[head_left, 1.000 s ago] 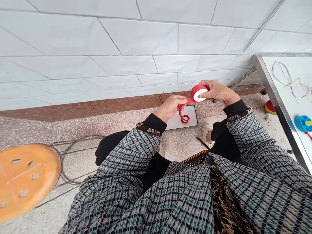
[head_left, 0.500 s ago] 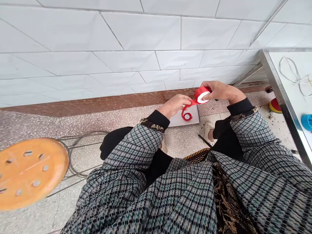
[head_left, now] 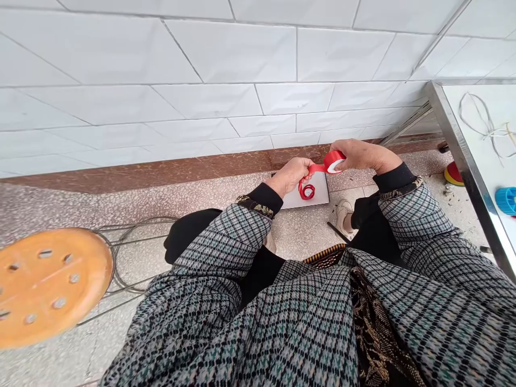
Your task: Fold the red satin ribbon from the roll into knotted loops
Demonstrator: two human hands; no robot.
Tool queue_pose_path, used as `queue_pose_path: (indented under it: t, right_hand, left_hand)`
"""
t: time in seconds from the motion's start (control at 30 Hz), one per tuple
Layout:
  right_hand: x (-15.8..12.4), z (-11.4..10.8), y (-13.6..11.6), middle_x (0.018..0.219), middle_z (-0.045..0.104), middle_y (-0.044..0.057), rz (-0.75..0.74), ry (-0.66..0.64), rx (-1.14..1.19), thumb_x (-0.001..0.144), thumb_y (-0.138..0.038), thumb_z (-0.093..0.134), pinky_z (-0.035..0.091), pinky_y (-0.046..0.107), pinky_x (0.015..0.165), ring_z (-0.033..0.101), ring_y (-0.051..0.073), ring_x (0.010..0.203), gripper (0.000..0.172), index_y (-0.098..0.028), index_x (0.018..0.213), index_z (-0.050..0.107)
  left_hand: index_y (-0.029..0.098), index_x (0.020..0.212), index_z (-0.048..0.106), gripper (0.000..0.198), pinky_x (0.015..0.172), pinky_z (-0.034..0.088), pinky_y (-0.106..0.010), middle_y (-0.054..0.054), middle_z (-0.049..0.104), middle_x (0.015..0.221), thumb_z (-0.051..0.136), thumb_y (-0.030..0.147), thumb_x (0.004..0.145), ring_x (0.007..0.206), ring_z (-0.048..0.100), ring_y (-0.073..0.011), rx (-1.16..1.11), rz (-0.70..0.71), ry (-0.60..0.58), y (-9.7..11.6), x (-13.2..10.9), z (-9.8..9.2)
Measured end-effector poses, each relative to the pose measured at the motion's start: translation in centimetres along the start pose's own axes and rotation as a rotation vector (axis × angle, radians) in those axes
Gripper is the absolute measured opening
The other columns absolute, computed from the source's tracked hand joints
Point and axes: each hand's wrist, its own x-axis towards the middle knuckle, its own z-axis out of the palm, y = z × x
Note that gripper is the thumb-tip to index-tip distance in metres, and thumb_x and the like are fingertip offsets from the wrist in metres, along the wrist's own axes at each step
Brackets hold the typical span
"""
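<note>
Nearest the camera are the checked sleeves (head_left: 226,252) of the person's coat. Far out to the left of both grips stands an orange stool (head_left: 48,285), with a coil of wire (head_left: 133,236) on the floor behind it.

Past the knees the two hands meet. The left hand (head_left: 291,175) is closed in a pinch on the strip (head_left: 318,169) of red tape. The right hand (head_left: 363,156) is closed around the roll of red tape (head_left: 334,161), fingers over its rim and its white inner face turned toward the camera. The strip runs short and taut from one grip to the other, and below the left grip its loose end hangs in a curl (head_left: 307,191).

Under that curl a white panel (head_left: 292,201) lies on the floor, apart from the tape. A shoe (head_left: 342,215) shows just below the right grip. To the right of that grip runs the metal edge of a surface (head_left: 459,156) carrying a blue object (head_left: 508,200). Beyond both hands rises the white tiled wall (head_left: 242,59).

The step in hand looks like drawing tape off the roll — a length is already free. Pulling more would call for a firm hold on the roll and the grips parting in line with the strip. The curl would also need to stay clear of the fingers, so that it does not stick to itself.
</note>
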Motion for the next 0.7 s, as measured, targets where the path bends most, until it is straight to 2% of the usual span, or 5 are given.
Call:
queue_pose_path:
  t: [0.13, 0.33, 0.47, 0.6, 0.7]
  right_hand:
    - [0.5, 0.5, -0.2, 0.099, 0.075, 0.007, -0.026, -0.037, -0.087, 0.087, -0.013, 0.081, 0.04, 0.034, 0.075, 0.06, 0.021, 0.084, 0.017, -0.018, 0.102, 0.074]
    - [1.2, 1.4, -1.5, 0.115, 0.078, 0.019, -0.13, -0.065, -0.351, 0.091, -0.008, 0.078, 0.043, 0.036, 0.084, 0.068, 0.029, 0.101, 0.022, -0.007, 0.113, 0.076]
    - [1.0, 2.2, -2.8, 0.125, 0.076, 0.026, -0.107, -0.063, -0.444, 0.095, -0.008, 0.074, 0.046, 0.039, 0.093, 0.069, 0.035, 0.115, 0.032, 0.001, 0.126, 0.075]
    - [1.0, 3.2, -3.6, 0.128, 0.074, 0.029, -0.105, 0.0, -0.585, 0.101, -0.003, 0.056, 0.045, 0.041, 0.099, 0.066, 0.038, 0.122, 0.034, 0.003, 0.129, 0.074]
    - [1.2, 3.7, -3.9, 0.124, 0.074, 0.029, -0.134, 0.008, -0.668, 0.102, -0.002, 0.047, 0.044, 0.042, 0.099, 0.063, 0.039, 0.122, 0.038, 0.003, 0.127, 0.075]
  left_hand:
    - [0.015, 0.054, 0.053, 0.03, 0.046, 0.013, -0.02, 0.003, 0.04, 0.047, 0.046, -0.011, 0.067, 0.04, 0.028, -0.0032, -0.132, -0.031, -0.02, -0.2, 0.1, 0.5]
    - [0.017, 0.049, 0.045, 0.041, 0.048, 0.015, -0.023, 0.002, 0.039, 0.05, 0.054, -0.002, 0.084, 0.044, 0.028, -0.0039, -0.154, 0.068, 0.005, -0.1, -0.2, 0.9]
    - [0.017, 0.059, 0.053, 0.042, 0.051, 0.016, -0.024, 0.004, 0.041, 0.056, 0.068, 0.009, 0.098, 0.048, 0.029, -0.004, -0.104, 0.09, -0.032, -0.1, -0.4, 1.1]
    - [0.019, 0.066, 0.051, 0.045, 0.053, 0.015, -0.025, 0.007, 0.038, 0.058, 0.085, 0.022, 0.096, 0.051, 0.027, -0.0043, -0.063, 0.066, 0.018, -0.1, -0.6, 1.3]
    - [0.02, 0.067, 0.049, 0.048, 0.052, 0.016, -0.024, 0.008, 0.038, 0.056, 0.086, 0.026, 0.096, 0.051, 0.026, -0.0042, -0.049, 0.041, 0.044, 0.2, -0.8, 1.6]
